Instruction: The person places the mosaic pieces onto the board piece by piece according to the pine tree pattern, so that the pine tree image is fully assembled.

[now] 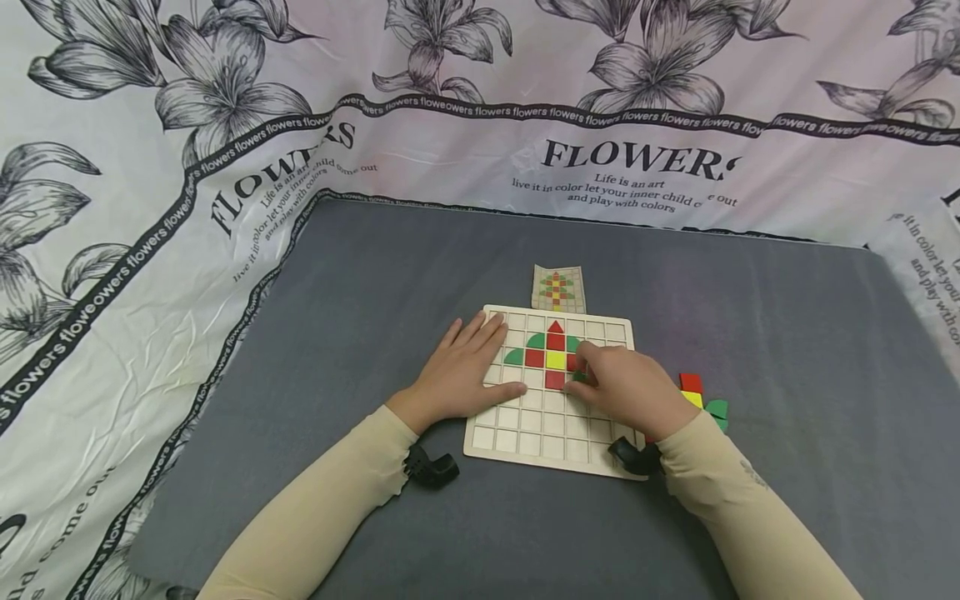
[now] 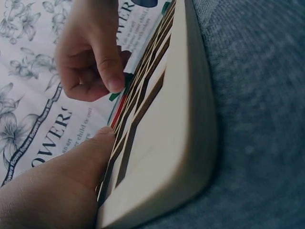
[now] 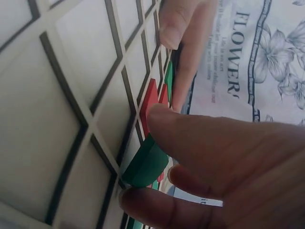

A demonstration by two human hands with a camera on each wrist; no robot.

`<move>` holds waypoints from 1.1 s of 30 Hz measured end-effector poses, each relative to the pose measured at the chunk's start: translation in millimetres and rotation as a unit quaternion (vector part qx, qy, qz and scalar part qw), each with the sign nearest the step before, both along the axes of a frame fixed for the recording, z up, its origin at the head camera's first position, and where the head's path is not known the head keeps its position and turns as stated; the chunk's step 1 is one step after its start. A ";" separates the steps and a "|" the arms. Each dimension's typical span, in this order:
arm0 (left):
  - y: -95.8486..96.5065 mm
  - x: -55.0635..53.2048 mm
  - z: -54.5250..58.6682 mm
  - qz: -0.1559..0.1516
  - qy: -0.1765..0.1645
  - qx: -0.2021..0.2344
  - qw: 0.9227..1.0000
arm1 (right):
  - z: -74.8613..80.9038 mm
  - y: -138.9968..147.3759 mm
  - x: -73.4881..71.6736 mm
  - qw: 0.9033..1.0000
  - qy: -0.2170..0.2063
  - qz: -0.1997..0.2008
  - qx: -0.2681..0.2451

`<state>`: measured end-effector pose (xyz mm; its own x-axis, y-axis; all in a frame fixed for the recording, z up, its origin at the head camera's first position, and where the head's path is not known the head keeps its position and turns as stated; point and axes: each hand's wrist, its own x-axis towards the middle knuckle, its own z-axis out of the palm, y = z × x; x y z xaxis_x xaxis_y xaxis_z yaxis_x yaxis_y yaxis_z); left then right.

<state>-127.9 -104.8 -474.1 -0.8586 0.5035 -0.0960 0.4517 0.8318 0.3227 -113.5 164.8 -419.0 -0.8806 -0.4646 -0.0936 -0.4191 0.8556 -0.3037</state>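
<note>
A wooden grid board (image 1: 555, 463) lies on the grey table. My left hand (image 1: 457, 371) rests on its left side with fingers spread. My right hand (image 1: 630, 385) is over the right part of the grid, pinching a green round-edged piece (image 3: 148, 166) between thumb and finger. That piece is tilted, close over the cells beside a red square (image 3: 148, 107). In the grid's upper middle, a red triangle (image 1: 555, 327) tops red squares around a yellow square (image 1: 556, 360). Green curved pieces (image 1: 514, 357) flank them; the right hand hides some.
Behind the board lies a small pattern card (image 1: 558, 288) with a tree of coloured shapes. Right of the board are a loose red square (image 1: 691, 382), a yellow piece (image 1: 692, 399) and green pieces (image 1: 717, 408), partly behind the right wrist. Flower-printed cloth (image 1: 450, 158) surrounds the table.
</note>
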 end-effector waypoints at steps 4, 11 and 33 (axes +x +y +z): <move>0.2 -0.2 0.3 -0.001 -0.001 0.000 1.000 | -1.0 -1.2 0.2 1.000 0.009 0.013 0.000; -0.1 0.3 0.8 -0.001 0.001 -0.003 1.000 | 1.3 -0.1 2.9 1.000 0.001 0.022 -0.007; 0.2 -1.4 -1.7 0.001 -0.003 0.005 1.000 | 12.2 17.3 4.1 0.996 0.008 0.063 -0.057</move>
<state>-129.2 -104.6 -475.8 -0.8594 0.5021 -0.0968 0.4472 0.8298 0.3338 -109.5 182.1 -406.7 -0.8153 -0.5786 -0.0212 -0.5267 0.7564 -0.3880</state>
